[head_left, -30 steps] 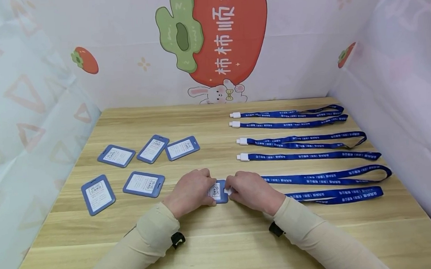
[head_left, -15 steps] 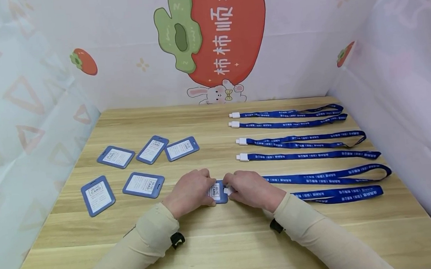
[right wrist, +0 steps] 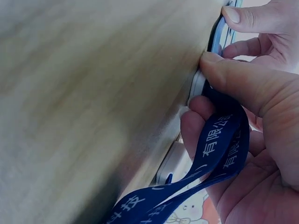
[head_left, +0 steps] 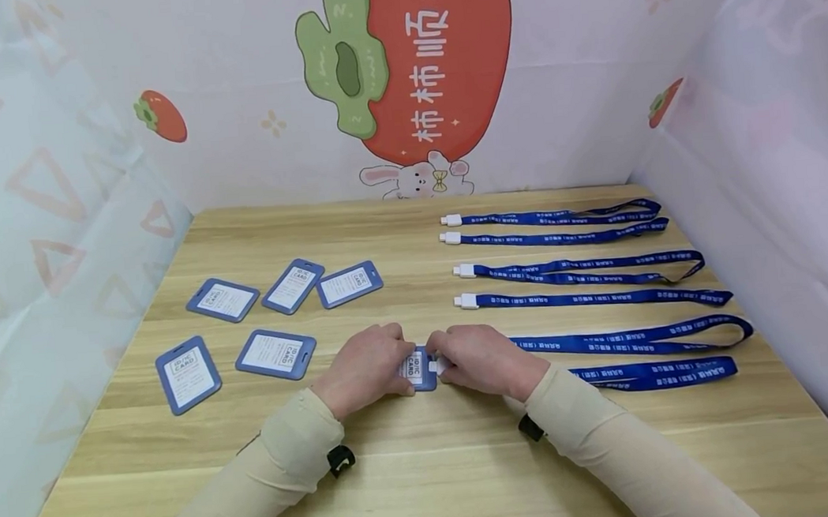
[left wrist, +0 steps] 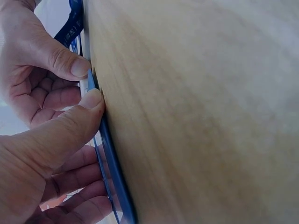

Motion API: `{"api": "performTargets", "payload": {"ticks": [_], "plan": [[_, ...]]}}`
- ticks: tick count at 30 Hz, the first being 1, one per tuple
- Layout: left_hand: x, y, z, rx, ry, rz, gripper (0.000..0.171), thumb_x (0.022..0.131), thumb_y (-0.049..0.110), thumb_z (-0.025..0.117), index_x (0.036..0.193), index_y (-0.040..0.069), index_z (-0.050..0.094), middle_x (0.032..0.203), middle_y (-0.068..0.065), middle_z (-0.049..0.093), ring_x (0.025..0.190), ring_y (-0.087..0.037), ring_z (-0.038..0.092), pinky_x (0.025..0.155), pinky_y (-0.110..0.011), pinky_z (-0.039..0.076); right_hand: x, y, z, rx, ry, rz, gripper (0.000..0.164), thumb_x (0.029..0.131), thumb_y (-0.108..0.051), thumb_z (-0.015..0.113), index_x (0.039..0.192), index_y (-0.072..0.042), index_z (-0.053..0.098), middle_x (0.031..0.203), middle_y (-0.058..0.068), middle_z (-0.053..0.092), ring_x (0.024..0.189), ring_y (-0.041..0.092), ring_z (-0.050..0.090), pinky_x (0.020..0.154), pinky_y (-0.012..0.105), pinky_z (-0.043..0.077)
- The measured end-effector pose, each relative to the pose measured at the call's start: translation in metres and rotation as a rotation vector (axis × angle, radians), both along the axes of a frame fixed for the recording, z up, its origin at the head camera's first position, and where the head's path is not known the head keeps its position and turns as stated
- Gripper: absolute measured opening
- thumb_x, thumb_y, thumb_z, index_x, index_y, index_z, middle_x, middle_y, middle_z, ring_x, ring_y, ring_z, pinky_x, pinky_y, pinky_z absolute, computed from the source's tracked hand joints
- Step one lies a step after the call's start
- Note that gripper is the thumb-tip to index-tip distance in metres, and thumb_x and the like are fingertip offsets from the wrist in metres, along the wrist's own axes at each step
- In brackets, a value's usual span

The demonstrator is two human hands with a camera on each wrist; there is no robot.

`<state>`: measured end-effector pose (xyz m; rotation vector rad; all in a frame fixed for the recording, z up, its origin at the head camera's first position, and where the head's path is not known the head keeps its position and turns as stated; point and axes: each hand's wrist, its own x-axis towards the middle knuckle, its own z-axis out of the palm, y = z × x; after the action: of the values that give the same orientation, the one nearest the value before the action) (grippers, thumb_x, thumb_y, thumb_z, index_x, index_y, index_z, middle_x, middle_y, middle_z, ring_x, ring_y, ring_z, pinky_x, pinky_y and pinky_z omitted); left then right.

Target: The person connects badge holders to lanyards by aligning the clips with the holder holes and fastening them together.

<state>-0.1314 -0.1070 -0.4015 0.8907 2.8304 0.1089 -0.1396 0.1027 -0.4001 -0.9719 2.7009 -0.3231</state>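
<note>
The blue badge [head_left: 419,371] is near the middle of the tabletop [head_left: 427,471], low down by the wood, in between two hands. The left hand [head_left: 362,370] pinches it, with the thumb on the near long edge and the fingers on the far one, so they are only as far apart as the badge is wide. The right hand [head_left: 488,365] has its thumb and fingers squeezed around a small white clip [head_left: 436,367], right at the badge's end. I can't tell if the clip goes through the slot there. The clip's blue strap [right wrist: 215,144] curls past the right palm. The two hands almost meet, so there is just a tiny gap between their fingers. Two long straps [head_left: 625,343] come out from behind the right hand, and their looped ends reach close to the right edge. Farther back, four more straps [head_left: 587,300] lie in rows, with their white ends pointing left. On the left lie five other badges [head_left: 276,354]. Two in the back row nearly touch, and the front left one is nearest the left edge. A wide stretch of wood runs between the sleeves [head_left: 285,472], and another lies between the back badges and the strap ends. The back edge meets a wall [head_left: 237,166] with a big red fruit picture [head_left: 473,65].
</note>
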Motion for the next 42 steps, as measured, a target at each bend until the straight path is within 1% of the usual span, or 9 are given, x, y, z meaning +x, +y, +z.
{"api": "performTargets", "payload": {"ticks": [9,14,18,23,29,35,42], "plan": [[-0.002,0.0,0.0,-0.012,0.01,-0.017,0.055,0.079,0.047,0.09,0.118,0.011,0.078,0.102,-0.002,0.066,0.079,-0.013,0.054,0.072,-0.027,0.052,0.001,0.0,0.001,0.009,-0.009,-0.037,0.037,0.096,-0.027,0.078,0.13,-0.015,0.071,0.102,-0.003,0.071,0.08,0.009,0.057,0.074,0.02,0.053],[0.0,-0.001,0.0,0.008,0.023,-0.029,0.057,0.08,0.048,0.089,0.122,0.01,0.077,0.103,-0.002,0.067,0.08,-0.013,0.055,0.072,-0.027,0.053,0.003,0.001,0.0,0.02,-0.024,-0.065,0.035,0.096,-0.029,0.078,0.127,-0.014,0.073,0.102,-0.002,0.071,0.08,0.009,0.057,0.075,0.021,0.054],[0.002,-0.002,-0.001,0.024,0.035,-0.036,0.06,0.082,0.049,0.087,0.125,0.009,0.075,0.106,-0.004,0.067,0.081,-0.013,0.055,0.073,-0.027,0.053,0.005,0.003,-0.001,0.037,-0.015,-0.081,0.034,0.096,-0.032,0.078,0.124,-0.014,0.074,0.102,-0.002,0.07,0.08,0.01,0.056,0.074,0.021,0.053],[0.005,-0.001,-0.002,0.023,0.053,-0.055,0.061,0.084,0.049,0.086,0.127,0.007,0.074,0.111,-0.006,0.068,0.085,-0.014,0.057,0.077,-0.027,0.056,0.006,0.006,-0.001,0.051,-0.022,-0.105,0.034,0.096,-0.034,0.077,0.125,-0.016,0.075,0.103,-0.001,0.07,0.081,0.01,0.056,0.074,0.022,0.053],[0.007,-0.001,-0.002,0.008,0.07,-0.061,0.061,0.084,0.05,0.086,0.127,0.008,0.074,0.114,-0.007,0.068,0.088,-0.014,0.059,0.081,-0.028,0.058,0.007,0.014,0.0,0.07,-0.038,-0.141,0.033,0.096,-0.035,0.078,0.123,-0.018,0.075,0.102,-0.001,0.069,0.081,0.011,0.056,0.076,0.023,0.055],[0.008,-0.001,0.0,-0.006,0.054,-0.054,0.062,0.086,0.05,0.084,0.13,0.008,0.072,0.118,-0.008,0.068,0.091,-0.016,0.061,0.086,-0.03,0.059,0.008,0.025,-0.002,0.063,-0.048,-0.151,0.031,0.096,-0.033,0.078,0.122,-0.017,0.075,0.102,-0.001,0.069,0.082,0.012,0.055,0.075,0.025,0.054],[0.011,-0.001,0.001,-0.007,0.06,-0.066,0.061,0.086,0.048,0.084,0.129,0.006,0.072,0.117,-0.008,0.069,0.092,-0.016,0.063,0.085,-0.031,0.06,0.01,0.036,-0.003,0.046,-0.062,-0.173,0.025,0.097,-0.031,0.077,0.118,-0.019,0.075,0.096,-0.004,0.067,0.079,0.012,0.055,0.072,0.025,0.052]]}}
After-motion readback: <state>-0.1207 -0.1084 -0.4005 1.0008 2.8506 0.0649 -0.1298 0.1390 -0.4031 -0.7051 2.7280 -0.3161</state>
